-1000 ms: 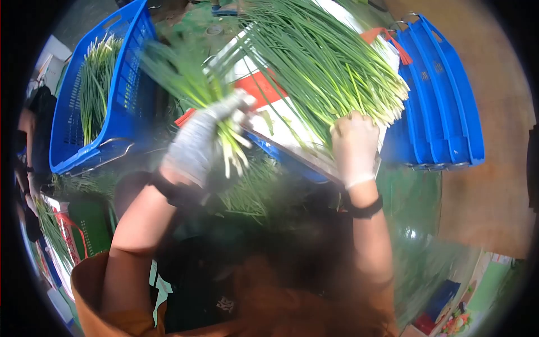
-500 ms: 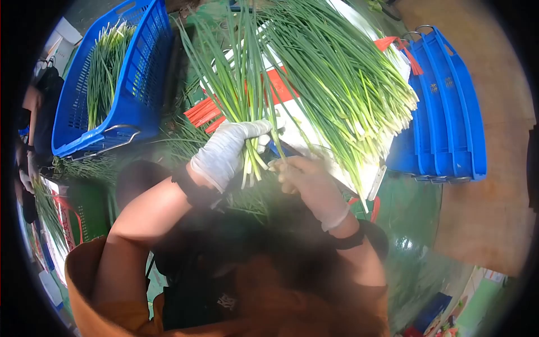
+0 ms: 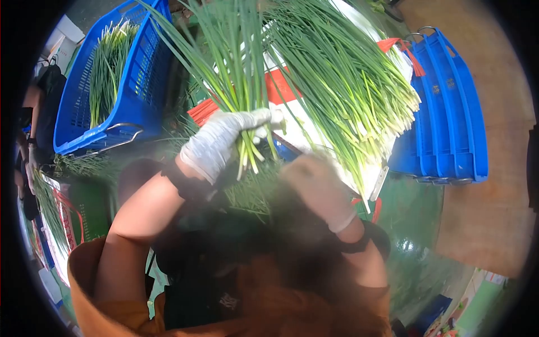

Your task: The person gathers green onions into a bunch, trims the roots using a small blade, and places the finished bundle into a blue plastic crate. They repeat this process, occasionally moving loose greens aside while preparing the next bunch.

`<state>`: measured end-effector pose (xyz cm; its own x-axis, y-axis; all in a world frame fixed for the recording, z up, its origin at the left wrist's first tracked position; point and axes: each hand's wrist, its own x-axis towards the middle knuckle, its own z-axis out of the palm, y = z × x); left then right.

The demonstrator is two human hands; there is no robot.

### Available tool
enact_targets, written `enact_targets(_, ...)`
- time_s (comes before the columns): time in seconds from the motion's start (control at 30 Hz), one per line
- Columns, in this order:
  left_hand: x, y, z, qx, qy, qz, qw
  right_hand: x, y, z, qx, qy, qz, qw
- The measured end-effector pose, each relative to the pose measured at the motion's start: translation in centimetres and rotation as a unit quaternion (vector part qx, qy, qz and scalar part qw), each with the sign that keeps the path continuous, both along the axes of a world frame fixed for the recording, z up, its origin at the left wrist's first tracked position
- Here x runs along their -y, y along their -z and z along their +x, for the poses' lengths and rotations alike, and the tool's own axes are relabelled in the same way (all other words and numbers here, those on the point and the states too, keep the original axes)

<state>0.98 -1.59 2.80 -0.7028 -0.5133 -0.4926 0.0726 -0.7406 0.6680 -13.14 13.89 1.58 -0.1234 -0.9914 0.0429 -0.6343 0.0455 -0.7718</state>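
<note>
Left hand (image 3: 222, 137) is gripping one onion bunch (image 3: 233, 84); right hand (image 3: 319, 188) is hovering, blurred, grip unclear. One onion pile (image 3: 351, 84) is lying on the counter (image 3: 375, 173); one blue basket (image 3: 147, 63) is holding more.

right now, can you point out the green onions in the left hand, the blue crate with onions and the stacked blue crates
Held green onions (image 3: 236, 81): head view, on the green stalks.
Blue crate with onions (image 3: 149, 73): head view, outer side wall.
Stacked blue crates (image 3: 443, 115): head view, mid-stack walls.
</note>
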Motion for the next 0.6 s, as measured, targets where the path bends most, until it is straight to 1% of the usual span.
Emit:
enact_targets(0.03, -0.5, 0.1, 0.2, 0.009, 0.040, 0.024, 0.999, 0.6, -0.5, -0.1, 0.074, 0.092, 0.033, 0.993)
enact_targets(0.07, -1.0, 0.3, 0.1, -0.005, 0.064, 0.030, 0.997, 1.3, -1.8, 0.4, 0.145, 0.184, 0.065, 0.970)
enact_targets(0.1, -1.6, 0.2, 0.1, -0.004, 0.071, 0.033, 0.997, 1.5, -1.6, 0.7, 0.143, 0.188, 0.066, 0.970)
enact_targets(0.17, -2.3, 0.6, -0.3, -0.013, 0.088, 0.016, 0.996, 1.7, -1.0, 1.2, 0.283, 0.161, 0.082, 0.942)
enact_targets(0.2, -2.2, 0.7, -0.4, -0.014, 0.093, 0.016, 0.995, 1.6, -0.7, 1.2, 0.282, 0.166, 0.081, 0.941)
enact_targets(0.27, -1.9, 0.4, -0.7, 0.007, 0.021, -0.029, 0.999, 1.5, 0.0, 1.0, 0.236, 0.176, 0.055, 0.954)
enact_targets(0.3, -0.7, 0.2, -0.3, 0.011, -0.034, 0.002, 0.999, 1.1, 0.4, 0.4, 0.188, 0.162, 0.049, 0.967)
enact_targets(0.33, 0.5, -0.1, 0.0, 0.012, -0.091, 0.030, 0.995, 0.6, 0.5, -0.4, 0.187, 0.161, 0.050, 0.968)
enact_targets(0.37, 2.6, -0.4, 0.4, 0.067, -0.143, -0.091, 0.983, -0.1, 0.3, -1.4, 0.142, 0.003, 0.140, 0.980)
enact_targets(0.4, 4.4, -0.5, 1.4, 0.044, -0.189, -0.094, 0.976, -0.6, 0.1, -2.3, 0.092, -0.155, 0.225, 0.958)
enact_targets(0.43, 6.1, -0.7, 2.3, 0.018, -0.234, -0.099, 0.967, -0.6, -0.1, -2.8, 0.089, -0.156, 0.224, 0.958)
enact_targets(0.47, 7.9, -0.9, 3.2, -0.008, -0.276, -0.105, 0.955, -0.5, -0.4, -3.3, 0.036, -0.073, 0.138, 0.987)
enact_targets(0.5, 9.0, -0.7, 3.6, -0.030, -0.297, -0.120, 0.947, -0.6, -0.5, -3.8, -0.016, 0.011, 0.050, 0.999)
enact_targets(0.53, 9.4, -0.4, 3.9, -0.050, -0.316, -0.133, 0.938, -0.3, 1.9, -5.9, -0.147, 0.134, -0.008, 0.980)
enact_targets(0.57, 8.5, -1.0, 3.4, -0.073, -0.293, -0.126, 0.945, 1.0, 0.0, -6.8, -0.296, 0.193, -0.015, 0.935)
enact_targets(0.6, 6.9, -1.7, 2.0, -0.076, -0.294, -0.086, 0.949, 1.5, 0.7, -8.2, -0.382, 0.203, -0.052, 0.900)
